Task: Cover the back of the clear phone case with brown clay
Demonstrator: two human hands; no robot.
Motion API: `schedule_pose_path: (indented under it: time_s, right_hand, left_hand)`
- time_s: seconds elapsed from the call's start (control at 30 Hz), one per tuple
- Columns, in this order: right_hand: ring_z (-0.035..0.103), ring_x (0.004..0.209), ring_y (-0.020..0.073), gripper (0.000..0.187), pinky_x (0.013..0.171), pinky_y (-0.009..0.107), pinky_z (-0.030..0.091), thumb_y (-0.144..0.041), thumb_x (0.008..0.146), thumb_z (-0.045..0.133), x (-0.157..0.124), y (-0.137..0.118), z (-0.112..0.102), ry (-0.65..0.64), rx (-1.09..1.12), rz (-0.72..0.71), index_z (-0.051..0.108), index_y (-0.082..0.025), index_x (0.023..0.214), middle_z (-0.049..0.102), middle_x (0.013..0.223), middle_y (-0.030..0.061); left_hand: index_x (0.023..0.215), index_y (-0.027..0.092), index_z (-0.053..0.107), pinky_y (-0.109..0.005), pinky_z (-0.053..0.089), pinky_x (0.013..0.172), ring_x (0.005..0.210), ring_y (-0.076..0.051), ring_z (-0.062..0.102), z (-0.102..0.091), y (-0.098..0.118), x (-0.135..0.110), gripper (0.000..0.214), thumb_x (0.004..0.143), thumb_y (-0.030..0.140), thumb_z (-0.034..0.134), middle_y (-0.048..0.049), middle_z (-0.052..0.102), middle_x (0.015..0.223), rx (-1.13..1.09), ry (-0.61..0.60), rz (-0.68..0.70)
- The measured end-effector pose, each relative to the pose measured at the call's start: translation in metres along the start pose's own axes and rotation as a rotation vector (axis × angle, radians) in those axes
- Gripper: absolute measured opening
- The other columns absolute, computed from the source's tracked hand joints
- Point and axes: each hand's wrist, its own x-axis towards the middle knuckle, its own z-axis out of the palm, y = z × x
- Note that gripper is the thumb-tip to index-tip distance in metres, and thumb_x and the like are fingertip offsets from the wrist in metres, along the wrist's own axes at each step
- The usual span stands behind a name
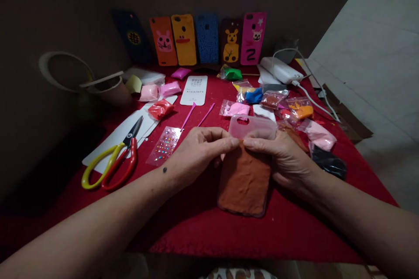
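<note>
A clear phone case lies on the red cloth, its lower part covered with a flat layer of brown clay. My left hand grips the case's left side, its fingers curled and pressing at the clay's upper edge. My right hand holds the right side, with its thumb pressed onto the clay near the left hand's fingertips. The top of the case with the camera hole is bare.
Scissors with yellow and red handles lie left, beside a gem sticker sheet. Several bags of coloured clay lie behind and to the right. Decorated phone cases lean on the wall. A white power bank with cable sits at back right.
</note>
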Motion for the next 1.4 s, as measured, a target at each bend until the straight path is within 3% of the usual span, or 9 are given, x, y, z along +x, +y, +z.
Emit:
schedule_pose_path:
  time_s: [0.2,0.3,0.4,0.57,0.7,0.87,1.1,1.27,1.4]
  right_hand:
    - [0.068,0.073,0.0213,0.013,0.076,0.036,0.051,-0.029,0.066,0.078,-0.001,0.000,0.002,-0.107,-0.002,-0.032,0.073,-0.018,0.073,0.074,0.078,0.0051]
    - [0.067,0.069,0.0207,0.014,0.075,0.036,0.051,-0.029,0.066,0.078,0.001,0.000,0.002,-0.056,-0.010,-0.034,0.072,-0.018,0.070,0.074,0.074,0.0050]
    - [0.067,0.067,0.0194,0.015,0.074,0.035,0.052,-0.029,0.065,0.079,0.001,0.001,0.001,-0.082,0.001,-0.026,0.072,-0.017,0.071,0.074,0.073,0.0050]
    - [0.069,0.069,0.0187,0.022,0.072,0.031,0.053,-0.022,0.066,0.077,-0.002,0.001,0.000,-0.159,-0.042,-0.014,0.075,-0.016,0.087,0.075,0.078,0.0056]
    - [0.069,0.065,0.0178,0.017,0.068,0.031,0.054,-0.019,0.068,0.074,-0.002,0.002,0.000,-0.152,-0.051,-0.018,0.075,-0.017,0.085,0.075,0.074,0.0046]
    - [0.069,0.066,0.0171,0.018,0.068,0.029,0.054,-0.022,0.067,0.077,-0.002,0.004,0.000,-0.113,-0.071,-0.039,0.075,-0.016,0.083,0.075,0.076,0.0046]
    - [0.070,0.065,0.0186,0.019,0.068,0.034,0.057,-0.021,0.067,0.077,0.000,0.005,0.001,-0.081,0.068,-0.073,0.074,-0.016,0.085,0.076,0.077,0.0045]
    - [0.071,0.068,0.0186,0.021,0.070,0.031,0.057,-0.016,0.064,0.078,-0.002,0.003,0.002,-0.147,-0.002,0.002,0.076,-0.013,0.085,0.077,0.080,0.0064]
    - [0.070,0.065,0.0170,0.021,0.066,0.028,0.056,-0.014,0.063,0.078,-0.003,0.005,0.001,-0.095,-0.004,-0.039,0.076,-0.014,0.084,0.076,0.077,0.0051]
  left_hand:
    - [0.062,0.016,0.058,-0.022,0.037,0.053,0.051,-0.009,0.047,0.000,-0.007,0.002,0.033,0.082,0.041,0.066,0.0019,0.053,0.056,-0.168,0.057,0.064]
    - [0.070,0.015,0.065,-0.024,0.042,0.058,0.058,-0.011,0.056,0.001,-0.006,0.002,0.025,0.075,0.038,0.073,-0.0012,0.062,0.065,-0.170,0.004,-0.001]
    - [0.078,0.014,0.070,-0.026,0.045,0.061,0.064,-0.015,0.062,0.002,-0.006,0.001,0.022,0.067,0.030,0.080,-0.0036,0.067,0.071,-0.141,0.012,-0.048]
    - [0.081,0.015,0.071,-0.024,0.044,0.060,0.059,-0.012,0.058,0.002,-0.007,0.002,0.019,0.074,0.032,0.075,-0.0009,0.065,0.067,-0.147,0.053,0.004]
    - [0.089,0.015,0.072,-0.023,0.042,0.057,0.059,-0.011,0.056,0.002,-0.006,0.002,0.024,0.072,0.031,0.076,-0.0020,0.067,0.075,-0.110,0.004,-0.021]
    - [0.088,0.016,0.072,-0.027,0.047,0.068,0.068,-0.015,0.061,0.005,-0.006,0.002,0.024,0.067,0.025,0.079,-0.0023,0.067,0.077,-0.111,0.070,0.003]
    - [0.079,0.012,0.070,-0.022,0.042,0.055,0.054,-0.010,0.054,0.002,-0.010,0.004,0.021,0.071,0.030,0.077,-0.0008,0.060,0.064,-0.170,0.009,-0.058]
    - [0.075,0.014,0.068,-0.025,0.047,0.062,0.059,-0.013,0.059,0.002,-0.012,0.006,0.014,0.071,0.025,0.076,0.0005,0.060,0.062,-0.237,0.080,0.014]
    - [0.083,0.014,0.072,-0.029,0.052,0.072,0.072,-0.017,0.066,0.002,-0.013,0.006,0.016,0.073,0.025,0.077,-0.0030,0.068,0.072,-0.254,-0.013,-0.021]
